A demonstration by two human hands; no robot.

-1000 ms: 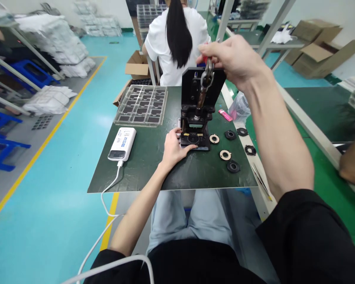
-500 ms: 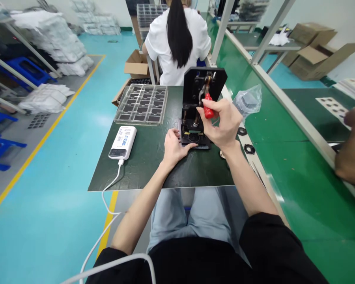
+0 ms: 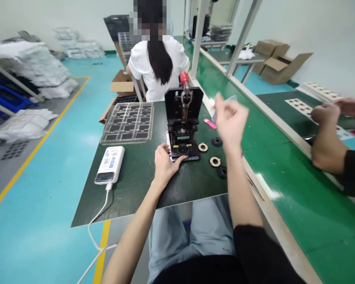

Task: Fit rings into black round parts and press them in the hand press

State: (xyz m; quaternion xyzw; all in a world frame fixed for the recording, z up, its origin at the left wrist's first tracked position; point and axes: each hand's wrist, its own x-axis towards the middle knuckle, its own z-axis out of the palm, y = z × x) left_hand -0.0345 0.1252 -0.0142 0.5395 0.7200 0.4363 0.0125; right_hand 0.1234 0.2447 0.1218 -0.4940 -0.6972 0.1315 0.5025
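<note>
A small black hand press (image 3: 183, 122) with a red-knobbed lever (image 3: 184, 79) stands on the dark green mat (image 3: 136, 185); the lever points up. My left hand (image 3: 165, 163) rests against the left front of the press base, fingers curled on its edge. My right hand (image 3: 231, 123) hangs in the air to the right of the press, blurred, fingers loosely curled and apart from the lever; nothing shows in it. Ring-shaped parts, tan (image 3: 203, 147) and black (image 3: 217, 141), lie on the mat right of the press.
A clear tray (image 3: 127, 123) of dark parts sits at the back left, a white power bank (image 3: 110, 170) with a cable at the left. A pink item (image 3: 209, 123) lies behind the rings. One person sits ahead with their back turned; another person's hands (image 3: 325, 114) work at the right.
My right hand pulled the red lever down, then let it go; the lever is back upright and the hand has drawn away to the right. The camera view tilted up. My left hand stayed put.
</note>
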